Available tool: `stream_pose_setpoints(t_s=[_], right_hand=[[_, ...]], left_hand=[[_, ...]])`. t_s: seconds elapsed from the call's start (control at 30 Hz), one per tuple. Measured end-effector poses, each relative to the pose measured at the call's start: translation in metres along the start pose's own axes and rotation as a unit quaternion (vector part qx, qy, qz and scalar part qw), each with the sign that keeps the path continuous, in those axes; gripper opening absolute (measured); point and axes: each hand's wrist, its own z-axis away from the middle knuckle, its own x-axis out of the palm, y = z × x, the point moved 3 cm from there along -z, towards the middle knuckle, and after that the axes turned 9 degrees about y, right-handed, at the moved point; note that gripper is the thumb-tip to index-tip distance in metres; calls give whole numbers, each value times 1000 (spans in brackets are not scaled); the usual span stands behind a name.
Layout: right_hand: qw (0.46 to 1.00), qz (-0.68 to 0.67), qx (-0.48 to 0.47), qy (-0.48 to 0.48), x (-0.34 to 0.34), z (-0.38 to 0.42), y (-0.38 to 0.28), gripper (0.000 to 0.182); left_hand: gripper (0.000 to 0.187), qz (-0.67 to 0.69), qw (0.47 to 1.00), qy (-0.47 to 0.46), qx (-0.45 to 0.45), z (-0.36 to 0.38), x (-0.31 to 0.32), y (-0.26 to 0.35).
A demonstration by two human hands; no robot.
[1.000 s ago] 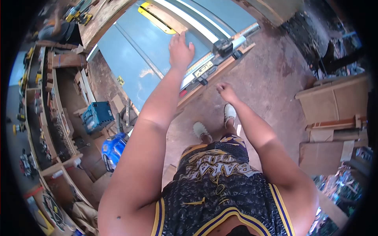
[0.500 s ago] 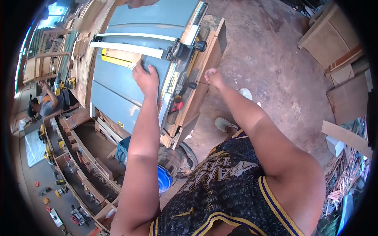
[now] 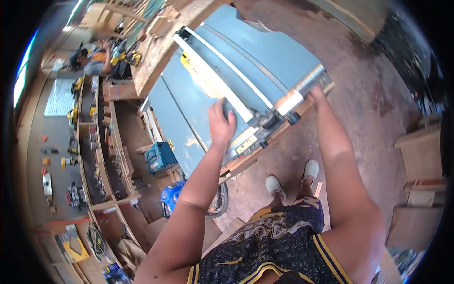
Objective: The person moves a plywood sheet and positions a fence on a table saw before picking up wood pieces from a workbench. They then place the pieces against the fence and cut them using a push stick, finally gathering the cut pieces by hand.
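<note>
A blue-grey table saw fills the middle of the view, with a yellow throat plate set in its top. A long white rip fence runs beside the plate. My left hand rests on the saw top close to the near end of the plate, its fingers stretched and apart. At the front rail, toward its right end, my right hand reaches to the edge; its fingers are mostly hidden there.
A wooden workbench adjoins the saw's far left side. Beyond it a person is near yellow power tools. Shelves of tools stand left, with a teal case and a blue vacuum nearby. Boxes stand at right.
My right hand has moved from beside the saw, fingers curled, to the right end of the front rail. My left hand stays by the throat plate. The view has turned.
</note>
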Motion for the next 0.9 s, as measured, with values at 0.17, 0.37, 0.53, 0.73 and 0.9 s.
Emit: stream_pose_setpoints(t_s=[0.17,0.37,0.53,0.73,0.9], right_hand=[[999,3,-49,9,-8,3,-14,36],[998,19,-46,36,-32,-37,31,31],[984,167,-45,35,-49,-43,42,26],[887,460,15,-38,-111,136,20,38],[918,389,73,-34,-143,280,18,21]], left_hand=[[60,-30,998,-11,-55,-2,-2,-1],[66,-45,997,-37,-58,-5,2,-2],[65,-71,996,-26,-39,-2,0,-3],[48,-28,999,18,17,5,-8,6],[38,11,998,11,56,64,-24,39]])
